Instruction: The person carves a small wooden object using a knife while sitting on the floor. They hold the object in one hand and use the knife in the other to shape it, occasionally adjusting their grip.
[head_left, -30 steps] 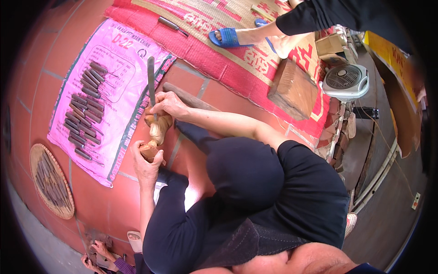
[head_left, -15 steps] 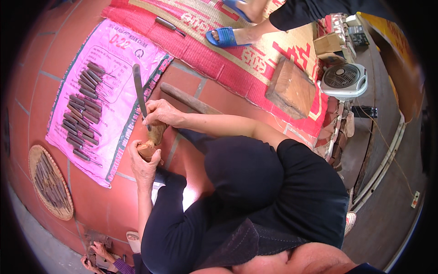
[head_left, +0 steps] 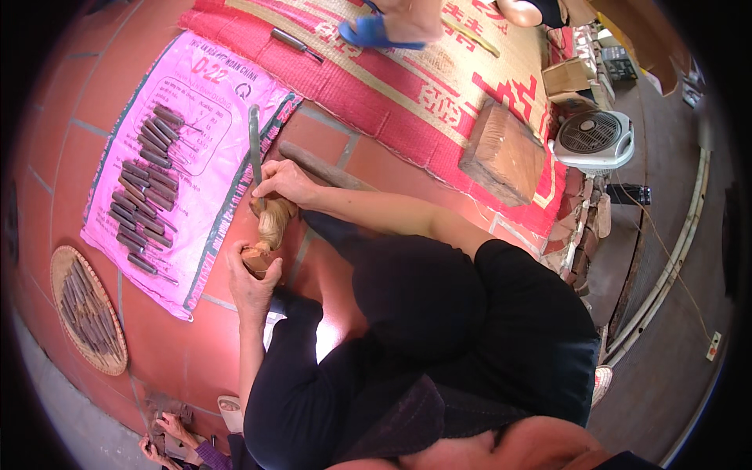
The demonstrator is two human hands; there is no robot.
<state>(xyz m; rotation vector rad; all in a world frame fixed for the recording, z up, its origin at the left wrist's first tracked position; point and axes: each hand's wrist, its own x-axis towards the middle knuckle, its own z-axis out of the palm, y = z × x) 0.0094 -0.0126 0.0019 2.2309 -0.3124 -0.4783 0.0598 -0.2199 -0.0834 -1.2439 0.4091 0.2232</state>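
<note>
Swung rightward since the earlier frame, the long tool point(head_left: 254, 141) is clamped in the grip of the right hand point(head_left: 287, 182) at the wooden carving's point(head_left: 271, 229) far end; the left hand point(head_left: 252, 288) clasps its near end, right of the pink sack point(head_left: 190, 247).

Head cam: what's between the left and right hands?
A wooden carving; the left hand grips its near end, and the right hand, holding a long tool, is at its far end. Head view.

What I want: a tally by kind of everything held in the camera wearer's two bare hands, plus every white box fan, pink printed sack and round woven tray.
Tan carved wooden piece: 1
Long grey metal tool: 1
Fan: 1
Sack: 1
Tray: 1
Total: 5
</note>
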